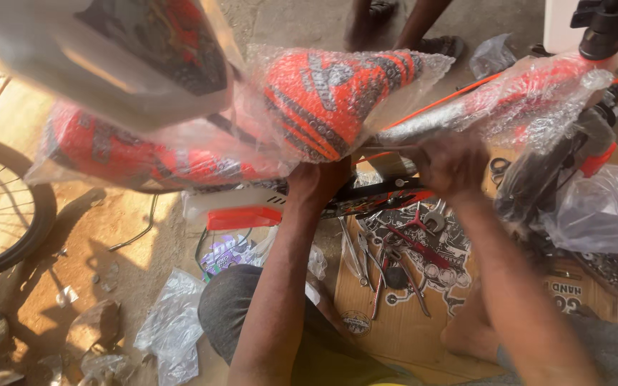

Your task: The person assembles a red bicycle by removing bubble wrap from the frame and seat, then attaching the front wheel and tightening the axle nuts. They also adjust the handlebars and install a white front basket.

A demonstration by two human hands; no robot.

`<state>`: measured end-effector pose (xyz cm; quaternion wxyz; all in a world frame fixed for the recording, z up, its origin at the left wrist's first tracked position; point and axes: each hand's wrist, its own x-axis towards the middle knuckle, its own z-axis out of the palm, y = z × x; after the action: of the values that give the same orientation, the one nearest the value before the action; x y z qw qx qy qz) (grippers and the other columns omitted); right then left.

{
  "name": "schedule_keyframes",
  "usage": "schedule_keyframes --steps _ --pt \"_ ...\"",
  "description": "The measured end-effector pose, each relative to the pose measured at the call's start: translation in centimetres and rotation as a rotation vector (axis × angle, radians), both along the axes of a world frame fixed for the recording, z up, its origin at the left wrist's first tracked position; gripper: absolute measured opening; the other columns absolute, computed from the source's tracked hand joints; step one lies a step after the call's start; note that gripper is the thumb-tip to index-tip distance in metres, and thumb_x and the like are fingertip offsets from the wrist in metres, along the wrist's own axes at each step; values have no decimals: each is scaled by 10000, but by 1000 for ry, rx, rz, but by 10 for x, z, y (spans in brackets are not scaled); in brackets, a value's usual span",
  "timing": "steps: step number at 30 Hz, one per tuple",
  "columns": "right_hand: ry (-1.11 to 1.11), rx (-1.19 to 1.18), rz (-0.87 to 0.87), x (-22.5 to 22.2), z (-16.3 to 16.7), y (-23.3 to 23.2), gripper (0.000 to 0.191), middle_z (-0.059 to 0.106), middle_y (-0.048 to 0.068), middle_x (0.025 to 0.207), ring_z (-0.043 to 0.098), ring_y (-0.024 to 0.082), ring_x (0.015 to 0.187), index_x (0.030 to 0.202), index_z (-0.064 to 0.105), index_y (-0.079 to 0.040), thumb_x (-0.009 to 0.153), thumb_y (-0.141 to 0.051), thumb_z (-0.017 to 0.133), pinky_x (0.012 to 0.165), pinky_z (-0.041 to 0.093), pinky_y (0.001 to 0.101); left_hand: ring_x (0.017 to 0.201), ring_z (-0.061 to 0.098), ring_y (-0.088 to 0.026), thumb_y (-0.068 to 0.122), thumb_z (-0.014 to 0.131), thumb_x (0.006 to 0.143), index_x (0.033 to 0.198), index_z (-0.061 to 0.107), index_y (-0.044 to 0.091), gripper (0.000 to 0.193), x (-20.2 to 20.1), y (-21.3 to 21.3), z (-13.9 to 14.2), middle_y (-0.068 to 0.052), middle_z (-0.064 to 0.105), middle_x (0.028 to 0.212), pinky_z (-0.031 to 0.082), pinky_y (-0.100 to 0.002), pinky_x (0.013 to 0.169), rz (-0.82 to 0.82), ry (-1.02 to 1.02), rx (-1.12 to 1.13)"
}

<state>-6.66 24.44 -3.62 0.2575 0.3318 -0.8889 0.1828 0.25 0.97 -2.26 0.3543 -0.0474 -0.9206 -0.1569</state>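
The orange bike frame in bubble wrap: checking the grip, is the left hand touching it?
Touching. The head view shows the left hand pressed up against the wrapped frame from below, no gap visible.

Just above your left hand (316, 182) sits clear bubble wrap (337, 93) over orange-and-black tubing — it runs on past your right hand (452, 164). Below your hands lies brown printed cardboard (402, 329); crumpled clear plastic bags (173, 329) lie lower left.

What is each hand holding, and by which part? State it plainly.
Both hands grip the bubble-wrapped orange bicycle frame: the left hand from beneath its wide wrapped tube, the right hand on the narrower wrapped tube beside it.
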Motion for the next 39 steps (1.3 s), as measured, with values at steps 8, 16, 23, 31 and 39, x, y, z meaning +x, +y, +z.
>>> schedule_keyframes --steps 8,16,23,31,39 --pt "-382 11 -7 18 3 12 323 760 125 930 733 352 849 1017 782 -159 1019 -425 599 723 566 470 1095 646 -407 258 672 980 1248 660 93 315 -15 -7 -10 -184 684 1185 506 -566 904 -11 -135 64" --pt "-95 721 -13 -30 104 -13 189 726 101 781 739 278 720 834 751 -140 837 -289 633 609 567 448 1060 660 -389 324 686 1002 1225 682 118 304 -20 -6 -17 -160 702 1149 518 -557 880 21 -189 73" --pt "-48 31 -34 -1 7 -7 363 649 89 677 648 291 646 728 675 -121 956 -397 735 583 485 455 1031 665 -385 330 701 974 1201 700 135 299 -7 -2 -8 -146 712 1119 521 -558 850 28 -203 107" --pt "-338 -60 24 14 -15 10 292 720 84 756 707 306 652 886 767 -139 979 -378 627 595 540 448 931 681 -399 330 698 964 1113 703 103 272 -5 -2 -6 -169 717 1007 524 -544 763 -77 -92 157" --pt "-51 748 31 -25 109 -10 191 729 85 763 742 273 749 817 758 -142 831 -318 686 625 554 433 972 675 -392 314 683 944 1182 698 99 321 -2 -3 -20 -173 713 1084 526 -541 793 -9 -87 0"
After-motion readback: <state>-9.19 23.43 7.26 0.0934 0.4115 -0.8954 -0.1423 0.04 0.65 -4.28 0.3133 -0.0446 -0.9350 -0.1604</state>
